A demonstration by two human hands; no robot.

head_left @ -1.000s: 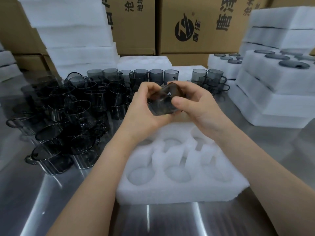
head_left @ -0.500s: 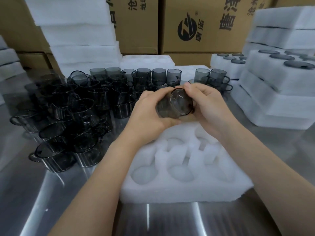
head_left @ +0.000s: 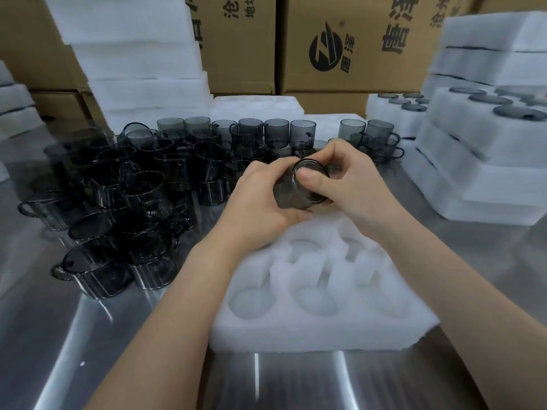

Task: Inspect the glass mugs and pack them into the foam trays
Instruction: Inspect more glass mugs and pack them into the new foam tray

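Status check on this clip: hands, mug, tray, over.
Left hand and right hand both grip one grey glass mug, tilted, above the foam tray. Nothing seated in it where visible. Nothing blocks the way down.

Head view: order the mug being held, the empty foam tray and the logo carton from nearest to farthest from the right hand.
1. glass mug, gripped in the right hand.
2. empty foam tray, just below the hand.
3. logo carton, far back beyond the table.
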